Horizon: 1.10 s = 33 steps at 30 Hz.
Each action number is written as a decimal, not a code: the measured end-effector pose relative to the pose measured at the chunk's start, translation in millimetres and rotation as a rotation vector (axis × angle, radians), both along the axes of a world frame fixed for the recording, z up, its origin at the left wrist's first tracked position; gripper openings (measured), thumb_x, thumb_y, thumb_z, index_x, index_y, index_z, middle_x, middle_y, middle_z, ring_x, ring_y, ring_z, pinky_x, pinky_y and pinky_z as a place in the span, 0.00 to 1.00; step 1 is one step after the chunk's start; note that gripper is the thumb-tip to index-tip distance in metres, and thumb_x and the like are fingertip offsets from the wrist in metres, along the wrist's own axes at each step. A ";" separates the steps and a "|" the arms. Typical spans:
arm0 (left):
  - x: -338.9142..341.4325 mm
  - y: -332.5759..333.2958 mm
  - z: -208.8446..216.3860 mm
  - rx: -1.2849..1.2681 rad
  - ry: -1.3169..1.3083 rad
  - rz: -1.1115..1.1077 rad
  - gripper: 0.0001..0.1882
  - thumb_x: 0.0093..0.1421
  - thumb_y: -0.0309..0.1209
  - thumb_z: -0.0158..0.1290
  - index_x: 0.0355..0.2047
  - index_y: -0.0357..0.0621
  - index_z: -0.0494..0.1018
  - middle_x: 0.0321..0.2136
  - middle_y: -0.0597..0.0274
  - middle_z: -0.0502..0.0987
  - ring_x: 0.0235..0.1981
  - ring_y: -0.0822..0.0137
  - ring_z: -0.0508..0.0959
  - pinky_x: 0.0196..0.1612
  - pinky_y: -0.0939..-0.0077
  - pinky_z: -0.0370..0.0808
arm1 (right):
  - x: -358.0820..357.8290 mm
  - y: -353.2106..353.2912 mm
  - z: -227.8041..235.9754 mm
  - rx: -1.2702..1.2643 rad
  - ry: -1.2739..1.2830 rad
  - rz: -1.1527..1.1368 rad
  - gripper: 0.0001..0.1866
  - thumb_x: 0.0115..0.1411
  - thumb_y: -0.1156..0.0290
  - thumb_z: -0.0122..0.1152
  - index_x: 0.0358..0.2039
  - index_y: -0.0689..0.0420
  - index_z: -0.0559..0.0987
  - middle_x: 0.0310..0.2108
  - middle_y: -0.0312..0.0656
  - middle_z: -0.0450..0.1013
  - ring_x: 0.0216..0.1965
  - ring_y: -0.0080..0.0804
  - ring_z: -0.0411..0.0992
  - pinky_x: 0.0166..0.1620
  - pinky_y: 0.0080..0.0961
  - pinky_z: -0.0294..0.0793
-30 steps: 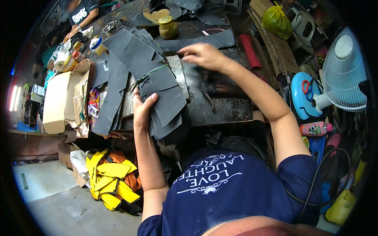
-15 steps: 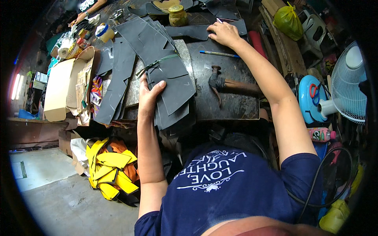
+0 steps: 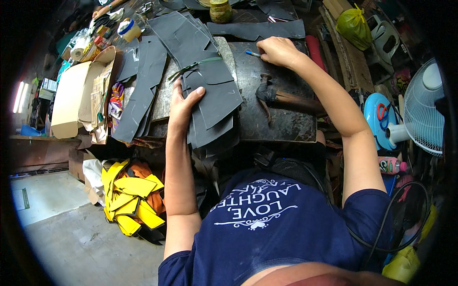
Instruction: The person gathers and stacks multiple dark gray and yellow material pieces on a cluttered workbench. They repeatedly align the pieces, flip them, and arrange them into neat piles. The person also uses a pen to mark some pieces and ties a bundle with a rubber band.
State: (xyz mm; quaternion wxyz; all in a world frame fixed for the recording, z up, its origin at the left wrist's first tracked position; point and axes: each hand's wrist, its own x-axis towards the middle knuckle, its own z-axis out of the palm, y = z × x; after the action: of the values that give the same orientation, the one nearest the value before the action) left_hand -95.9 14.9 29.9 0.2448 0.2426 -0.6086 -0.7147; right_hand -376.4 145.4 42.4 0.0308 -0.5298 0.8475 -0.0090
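My left hand (image 3: 183,102) grips a tied bundle of black cut sheet pieces (image 3: 217,95), thumb on top and the other fingers mostly hidden at its far edge and underneath. A dark green band (image 3: 200,63) goes around the bundle, and faint chalk-like marks show on the pieces. To the right, my right hand (image 3: 279,51) is closed over a blue pen (image 3: 252,54); only one end of the pen sticks out at the left of the fingers. Below that hand lies a hammer (image 3: 291,101) with a wooden handle. A long black piece (image 3: 257,30) lies just beyond the hand.
More black pieces (image 3: 140,90) lie left of the bundle, beside an open cardboard box (image 3: 71,95). A yellowish jar (image 3: 220,11) and a blue-lidded tub (image 3: 129,30) stand farther back. A white fan (image 3: 424,105) is at right; yellow pieces (image 3: 133,195) are heaped at lower left.
My right hand has drawn back from the long black piece to the blue pen and closed over it. A slim pen-like item it had is now beyond the piece. My left hand keeps its grip.
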 end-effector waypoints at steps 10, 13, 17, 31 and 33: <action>-1.5 -0.6 -2.9 0.030 0.066 -0.012 0.38 0.51 0.34 0.64 0.58 0.35 0.61 0.46 0.50 0.73 0.44 0.62 0.77 0.48 0.71 0.76 | -9.3 -96.3 -36.1 -0.279 -0.053 -0.155 0.11 0.54 0.64 0.63 0.37 0.51 0.83 0.41 0.50 0.78 0.45 0.49 0.77 0.47 0.44 0.76; -1.9 -3.0 -6.6 0.029 0.057 -0.019 0.37 0.51 0.33 0.64 0.58 0.34 0.60 0.46 0.50 0.73 0.44 0.63 0.77 0.48 0.71 0.76 | -12.0 -108.1 -47.2 -0.399 -0.098 -0.164 0.11 0.56 0.64 0.61 0.39 0.48 0.83 0.41 0.50 0.78 0.44 0.49 0.77 0.47 0.43 0.76; -2.9 -4.8 -9.3 0.021 0.086 -0.028 0.37 0.52 0.33 0.63 0.58 0.34 0.60 0.46 0.50 0.73 0.44 0.63 0.77 0.47 0.71 0.76 | -11.7 -107.3 -40.9 -0.526 -0.211 -0.087 0.13 0.59 0.63 0.56 0.42 0.47 0.83 0.40 0.46 0.78 0.43 0.46 0.77 0.48 0.40 0.76; 0.3 -7.7 16.4 -0.128 -0.217 -0.169 0.39 0.49 0.41 0.65 0.56 0.32 0.65 0.45 0.44 0.75 0.40 0.62 0.79 0.43 0.72 0.77 | 85.4 -3.7 5.9 -0.576 -0.758 0.128 0.32 0.59 0.55 0.64 0.61 0.52 0.69 0.54 0.51 0.68 0.50 0.39 0.73 0.50 0.32 0.74; -0.2 -11.4 15.8 -0.596 -0.390 -0.065 0.36 0.49 0.44 0.66 0.51 0.30 0.70 0.45 0.44 0.75 0.39 0.63 0.79 0.42 0.72 0.77 | 90.1 1.9 7.8 -0.571 -0.475 0.180 0.31 0.57 0.56 0.65 0.58 0.53 0.71 0.54 0.50 0.68 0.53 0.42 0.70 0.53 0.33 0.71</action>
State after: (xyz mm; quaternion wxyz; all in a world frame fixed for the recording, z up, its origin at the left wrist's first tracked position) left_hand -96.1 3.5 45.7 0.1609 0.2729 -0.8331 -0.4534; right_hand -286.3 147.4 50.2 0.0780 -0.5726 0.7302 -0.3644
